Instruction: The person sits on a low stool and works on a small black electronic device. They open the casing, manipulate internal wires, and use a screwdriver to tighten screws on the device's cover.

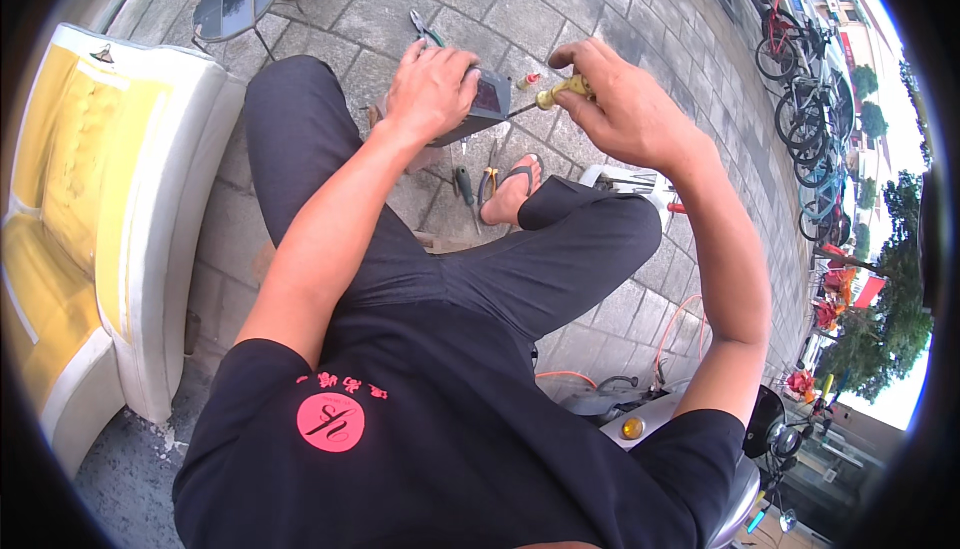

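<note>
My left hand point(432, 89) grips a dark grey box-shaped device point(487, 104) and steadies it above my left knee. My right hand point(612, 99) holds a screwdriver point(560, 92) with a yellow-amber handle; its thin shaft points left and its tip meets the right face of the device. I am seated in dark trousers with my legs apart. My foot in a black flip-flop point(512, 189) rests on the grey paving stones below the hands.
Pliers with blue-yellow grips point(487, 184), a dark-handled tool point(463, 186), another pair of pliers point(424, 27) and a small red item point(527, 80) lie on the paving. A yellow-white cushioned seat point(95, 209) stands left, a round folding stool point(236, 1) beyond. Parked bicycles point(800, 79) line the right; a scooter point(690, 439) is lower right.
</note>
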Tool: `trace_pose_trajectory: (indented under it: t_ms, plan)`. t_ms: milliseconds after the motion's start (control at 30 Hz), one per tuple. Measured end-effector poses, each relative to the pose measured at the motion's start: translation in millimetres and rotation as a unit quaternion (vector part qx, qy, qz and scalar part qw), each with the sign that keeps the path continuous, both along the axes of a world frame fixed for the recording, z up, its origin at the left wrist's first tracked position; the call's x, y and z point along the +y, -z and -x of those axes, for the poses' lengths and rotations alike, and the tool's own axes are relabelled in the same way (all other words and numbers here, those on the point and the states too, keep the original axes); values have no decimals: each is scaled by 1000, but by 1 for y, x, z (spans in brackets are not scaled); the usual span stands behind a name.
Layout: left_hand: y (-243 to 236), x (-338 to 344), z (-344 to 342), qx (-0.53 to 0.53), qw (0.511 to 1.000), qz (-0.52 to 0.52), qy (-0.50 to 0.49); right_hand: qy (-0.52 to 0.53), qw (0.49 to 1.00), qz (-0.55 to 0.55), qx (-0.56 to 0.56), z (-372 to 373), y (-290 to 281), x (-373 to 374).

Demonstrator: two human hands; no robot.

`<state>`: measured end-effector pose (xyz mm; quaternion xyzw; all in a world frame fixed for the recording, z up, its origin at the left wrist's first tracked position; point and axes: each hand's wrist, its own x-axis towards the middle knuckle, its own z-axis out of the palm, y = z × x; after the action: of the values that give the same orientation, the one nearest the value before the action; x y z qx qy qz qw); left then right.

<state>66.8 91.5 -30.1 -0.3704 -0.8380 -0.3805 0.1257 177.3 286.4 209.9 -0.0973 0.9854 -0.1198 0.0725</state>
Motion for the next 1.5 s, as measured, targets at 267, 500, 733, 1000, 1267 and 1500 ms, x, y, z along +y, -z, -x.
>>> trace_pose_trajectory:
  t_ms: [267, 500, 733, 1000, 1267, 1500]
  plan:
    - [-1, -3, 0, 1, 1000, 9, 2, 102, 994, -38, -10, -6, -1, -12]
    - [-3, 0, 0, -5, 1000, 8, 7, 116, 993, -23, -16, -6, 8, -12]
    - [-4, 0, 0, -3, 1000, 5, 4, 24, 999, 14, 35, -6, 9, 10]
    - [-6, 0, -1, -11, 1000, 12, 2, 140, 989, -48, -22, -4, 4, -7]
    - [-5, 1, -1, 4, 1000, 7, -1, 51, 998, -29, -4, -5, 7, -1]
    - [-5, 0, 0, -1, 1000, 10, -4, 64, 997, -42, -23, -5, -7, -2]
